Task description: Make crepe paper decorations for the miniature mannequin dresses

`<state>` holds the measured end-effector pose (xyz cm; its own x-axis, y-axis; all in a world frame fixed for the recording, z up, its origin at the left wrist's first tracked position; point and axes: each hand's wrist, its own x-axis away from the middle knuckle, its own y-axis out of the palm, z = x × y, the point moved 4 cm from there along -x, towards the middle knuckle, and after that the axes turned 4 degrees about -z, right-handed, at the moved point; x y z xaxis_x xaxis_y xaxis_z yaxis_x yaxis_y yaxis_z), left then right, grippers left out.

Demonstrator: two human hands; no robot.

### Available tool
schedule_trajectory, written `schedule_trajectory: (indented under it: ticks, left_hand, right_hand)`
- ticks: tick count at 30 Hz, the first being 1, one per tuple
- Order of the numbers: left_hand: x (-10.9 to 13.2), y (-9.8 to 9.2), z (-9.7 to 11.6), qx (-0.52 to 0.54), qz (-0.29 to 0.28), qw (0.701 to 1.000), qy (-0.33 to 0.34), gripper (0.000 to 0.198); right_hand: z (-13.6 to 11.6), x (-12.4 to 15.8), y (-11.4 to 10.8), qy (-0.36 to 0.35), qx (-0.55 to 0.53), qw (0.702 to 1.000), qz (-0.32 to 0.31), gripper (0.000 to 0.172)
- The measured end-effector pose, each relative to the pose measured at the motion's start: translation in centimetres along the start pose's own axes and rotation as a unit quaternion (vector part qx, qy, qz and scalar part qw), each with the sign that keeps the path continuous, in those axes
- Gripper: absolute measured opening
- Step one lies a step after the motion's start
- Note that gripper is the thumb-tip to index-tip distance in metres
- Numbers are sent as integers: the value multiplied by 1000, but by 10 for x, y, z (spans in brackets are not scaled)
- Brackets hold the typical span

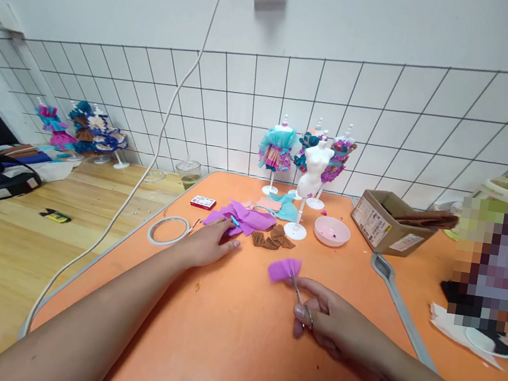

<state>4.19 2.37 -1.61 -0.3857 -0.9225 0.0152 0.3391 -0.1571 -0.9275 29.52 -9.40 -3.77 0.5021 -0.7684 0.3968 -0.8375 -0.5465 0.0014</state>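
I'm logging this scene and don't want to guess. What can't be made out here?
All in the head view:
- Left hand: its own fingers hide whether it grips or merely touches the purple fabric.
- Metal tool: the right hand covers part of its handles.
- Box label: print too small.
- Two dressed mannequins: partly hidden by the bare mannequin.
- Right edge: pixelated patch masks what's there.

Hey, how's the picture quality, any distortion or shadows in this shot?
Head view: wide-angle stretch skews the gridded wall; soft shadow lies on the orange surface beside the left forearm; the top-right corner darkens; blocky pixels mask a patch at right.
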Motion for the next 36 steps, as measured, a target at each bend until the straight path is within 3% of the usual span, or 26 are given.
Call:
schedule_trajectory:
  ticks: [2,4,6,8,11,14,16,20,24,27,31,33,36]
  left_hand:
    - [-1,-3,5,-12,41,999,14,45]
    - [3,-11,13,-10,122,992,14,37]
    - [11,-16,27,40,170,984,45,32]
    - [20,-12,46,159,98,976,117,32]
    - [34,7,74,329,-66,924,184,69]
    - [37,29,87,473,-162,850,164,66]
    - [31,41,84,521,-171,829,110,52]
    - [20,47,69,500,-133,855,29,46]
    - [18,39,62,480,-130,867,14,32]
    - [18,28,53,402,-71,913,0,28]
    - [18,16,43,164,-27,986,23,36]
    - [18,14,39,83,-33,996,20,41]
    - [14,11,28,11,-31,999,-25,36]
  right_hand:
    - [1,2,1,13,-3,1000,-2,69]
    - [2,3,2,21,0,1000,-8,72]
    - [4,3,2,23,6,1000,-7,73]
    - [4,2,1,8,19,1000,-7,75]
    - [3,0,2,-19,32,999,-16,76]
    - [1,0,5,-33,31,999,-18,77]
    - [1,0,7,-33,33,999,-23,76]
    - [4,1,11,-29,29,998,-52,64]
    - [3,3,12,-27,65,996,-64,39]
    - [-4,5,1,-22,196,980,26,19]
    - [-16,9,-21,-45,405,896,178,17]
    - [-13,8,-31,-14,446,871,204,15]
    - [-2,3,-42,31,420,889,182,17]
